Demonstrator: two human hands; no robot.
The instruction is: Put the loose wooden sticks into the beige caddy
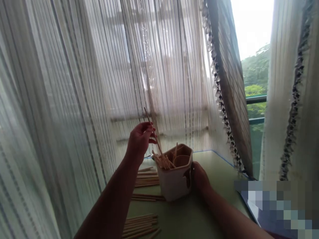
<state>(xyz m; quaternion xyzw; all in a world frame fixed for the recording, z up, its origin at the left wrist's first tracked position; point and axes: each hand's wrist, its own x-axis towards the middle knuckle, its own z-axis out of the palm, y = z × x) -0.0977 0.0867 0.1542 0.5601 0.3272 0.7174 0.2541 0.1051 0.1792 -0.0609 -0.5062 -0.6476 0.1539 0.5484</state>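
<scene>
My left hand (140,141) pinches a thin chopstick (147,115) that slants down, its lower end among the others in a white chopstick holder (173,186). Many chopsticks (163,162) lean together in the left side of this holder, while a round inner cup shape and a stick or two show on the right. Against the holder's right side rests my right hand (200,175), its fingers curled behind the wall and partly hidden. To the left, rows of loose chopsticks (147,181) lie flat on the table, some behind my left forearm. Another group (142,225) lies nearer to me.
The light green table (199,219) has a blue edge at the back. Sheer striped curtains (82,83) hang just behind it. A dark-edged flat object (251,205), partly blurred out, lies at the right. A window railing (256,99) shows beyond the curtain gap.
</scene>
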